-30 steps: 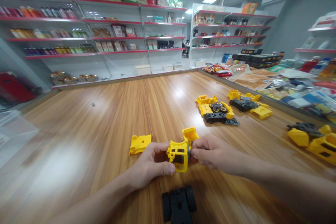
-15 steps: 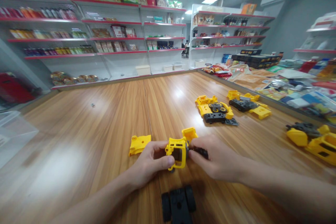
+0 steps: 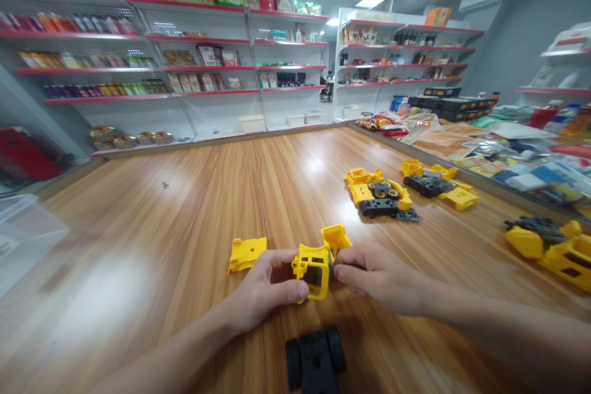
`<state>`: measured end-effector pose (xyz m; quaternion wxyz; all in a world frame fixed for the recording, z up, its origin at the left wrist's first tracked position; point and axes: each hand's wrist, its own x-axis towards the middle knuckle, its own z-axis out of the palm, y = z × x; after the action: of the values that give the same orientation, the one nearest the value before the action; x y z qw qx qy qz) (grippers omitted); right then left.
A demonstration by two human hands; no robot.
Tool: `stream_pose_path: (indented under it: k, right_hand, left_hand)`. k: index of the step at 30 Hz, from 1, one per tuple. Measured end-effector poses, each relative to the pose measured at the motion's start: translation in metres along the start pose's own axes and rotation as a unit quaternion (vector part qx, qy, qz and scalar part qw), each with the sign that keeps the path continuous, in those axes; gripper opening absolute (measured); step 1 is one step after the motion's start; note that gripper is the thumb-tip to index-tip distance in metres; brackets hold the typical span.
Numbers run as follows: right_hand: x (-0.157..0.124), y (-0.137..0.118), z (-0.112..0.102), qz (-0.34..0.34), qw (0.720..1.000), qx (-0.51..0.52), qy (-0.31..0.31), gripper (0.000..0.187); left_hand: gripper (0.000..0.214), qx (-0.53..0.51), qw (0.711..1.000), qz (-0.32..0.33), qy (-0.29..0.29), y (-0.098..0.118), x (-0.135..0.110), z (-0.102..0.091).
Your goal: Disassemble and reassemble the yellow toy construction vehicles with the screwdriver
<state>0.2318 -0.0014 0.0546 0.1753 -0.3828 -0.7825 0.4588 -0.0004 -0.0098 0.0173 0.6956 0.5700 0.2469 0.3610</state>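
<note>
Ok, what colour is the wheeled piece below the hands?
Black; the wheeled piece shows best in the head view.

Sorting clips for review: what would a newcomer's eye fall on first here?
The yellow toy cab at bottom centre, gripped by the left hand while the right hand pinches its right side, over the wooden table. Nearer the camera lies a black wheeled chassis, and farther right sit clusters of yellow and black toy parts.

Bare forearms, left hand (image 3: 264, 288), right hand (image 3: 381, 277)
</note>
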Motion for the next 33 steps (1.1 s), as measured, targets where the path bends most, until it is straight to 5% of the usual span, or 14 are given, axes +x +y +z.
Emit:
stream_pose_path:
  k: [6,16,25,33]
  right_hand:
    - [0.001,0.003,0.002,-0.009,1.0,0.021,0.001,0.028]
    - [-0.003,0.01,0.013,-0.123,0.961,-0.235,0.072,0.016]
    - [-0.003,0.008,0.015,-0.091,0.916,-0.383,0.073,0.021]
    - [-0.002,0.004,0.017,-0.104,0.925,-0.362,0.045,0.016]
  left_hand:
    - [0.042,-0.021,1.0,0.002,0.012,0.0,0.0,0.001]
    - [0.034,-0.179,0.97,0.024,0.164,0.001,0.008,0.001]
    - [0.034,-0.239,0.961,0.012,0.139,0.003,0.011,-0.003]
    - [0.031,-0.236,0.962,0.013,0.139,0.005,0.01,-0.003]
